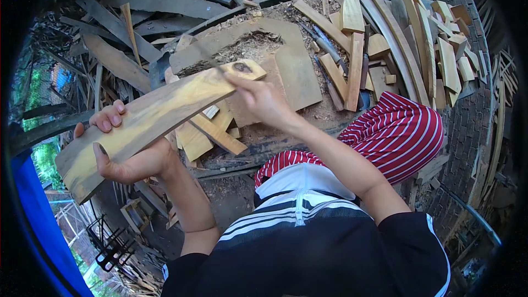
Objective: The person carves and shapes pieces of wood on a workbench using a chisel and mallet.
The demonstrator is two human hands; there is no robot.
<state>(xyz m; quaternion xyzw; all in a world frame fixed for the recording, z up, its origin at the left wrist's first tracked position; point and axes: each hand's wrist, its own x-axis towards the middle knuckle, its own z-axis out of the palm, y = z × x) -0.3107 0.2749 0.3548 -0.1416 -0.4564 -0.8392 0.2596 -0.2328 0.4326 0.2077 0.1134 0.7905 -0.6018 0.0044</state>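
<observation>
A long wooden board (159, 110), yellow with grey-brown streaks, slants up from lower left to the middle. My left hand (132, 168) grips its near part from below, fingertips over the far edge and thumb on the near one. At the board's far end, by a dark knot, my right hand (261, 102) is closed on a thin dark tool (206, 52), too blurred to tell its kind. Under the board's far end lies a worn work block (301, 66) with a ragged hollow full of shavings.
Cut wood blocks (192, 140) lie below the board. Chisel-like hand tools (328, 49) rest right of the work block, near several shaped pieces (451, 69). Rough planks (159, 3) pile up at the far left. My knee in striped red cloth (393, 137) is at the right.
</observation>
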